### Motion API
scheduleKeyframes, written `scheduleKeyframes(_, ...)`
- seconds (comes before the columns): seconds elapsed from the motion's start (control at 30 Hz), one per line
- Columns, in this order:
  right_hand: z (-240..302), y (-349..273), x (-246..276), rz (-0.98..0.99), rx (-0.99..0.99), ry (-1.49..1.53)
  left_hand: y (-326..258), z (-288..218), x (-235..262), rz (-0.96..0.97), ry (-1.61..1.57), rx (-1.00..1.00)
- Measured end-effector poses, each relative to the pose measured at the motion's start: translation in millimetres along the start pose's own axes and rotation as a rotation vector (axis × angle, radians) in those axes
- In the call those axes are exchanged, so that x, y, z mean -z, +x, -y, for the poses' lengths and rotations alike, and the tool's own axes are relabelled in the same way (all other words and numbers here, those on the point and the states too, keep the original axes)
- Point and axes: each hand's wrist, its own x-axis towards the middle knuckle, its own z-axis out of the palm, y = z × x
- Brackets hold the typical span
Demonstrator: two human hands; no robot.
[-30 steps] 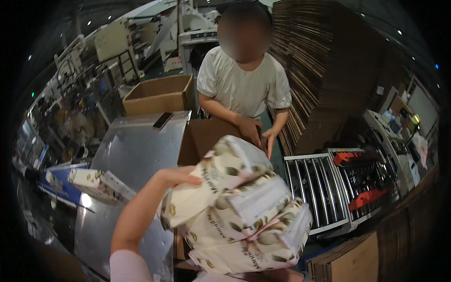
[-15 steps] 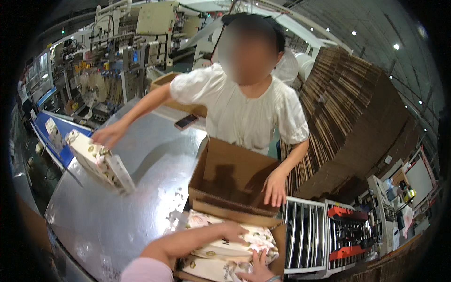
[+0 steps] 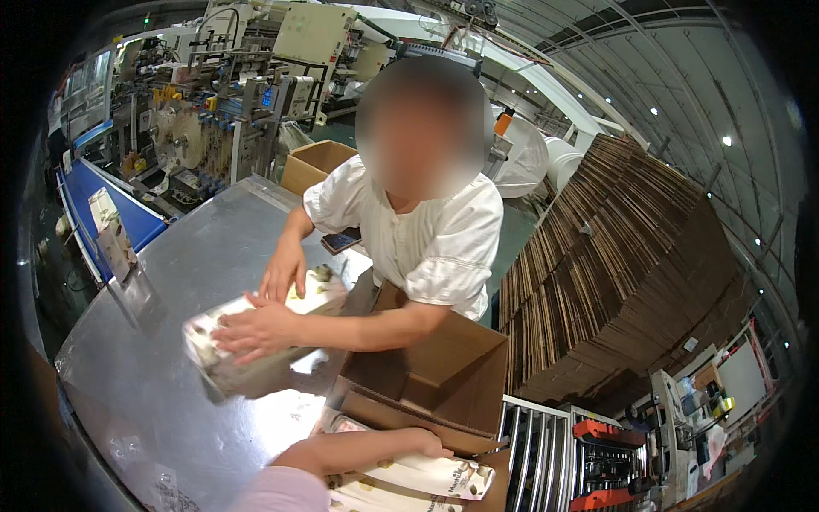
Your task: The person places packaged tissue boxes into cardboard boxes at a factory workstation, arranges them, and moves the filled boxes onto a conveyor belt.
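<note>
My left arm, in a pink sleeve, reaches in from the lower edge. My left hand point(image 3: 424, 442) lies at the far side of the cream printed soft packs point(image 3: 426, 474), by the inner wall of an open cardboard carton point(image 3: 503, 480). Its fingers point down and are mostly hidden, so their grip does not show. The packs lie side by side in the carton. My right hand is out of view. Across the table, a co-worker in a white top has both hands on a similar printed pack point(image 3: 311, 299), slightly blurred.
A second open carton point(image 3: 473, 346) stands against mine, before the co-worker. The metal table point(image 3: 171, 282) spreads left, with a phone point(image 3: 341, 241) on it. A blue conveyor point(image 3: 136, 218) carries another pack. Roller track point(image 3: 537, 452) and stacked flat cardboard point(image 3: 614, 282) are on the right.
The co-worker has brought the pack from the conveyor end toward the cartons and now has both hands on it. My right hand has left the view; my left hand stays at the packs.
</note>
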Motion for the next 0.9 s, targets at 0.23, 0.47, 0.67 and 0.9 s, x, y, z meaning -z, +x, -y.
scheduleKeyframes(0.23, 71, -4, 89, -0.543, 0.313, 0.106, -40, 48, -124, -0.861, 0.55, -0.121)
scheduleKeyframes(0.47, 45, 113, 22, -0.713, 0.24, -0.074, -41, 54, -151, -0.915, 0.475, 0.068)
scheduleKeyframes(0.67, 46, 112, 9, -0.796, 0.325, 0.08, -60, 65, -168, -0.946, 0.435, 0.237)
scheduleKeyframes(0.9, 42, 113, 12, -0.697, 0.205, -0.083, -54, 65, -164, -0.933, 0.488, 0.25)
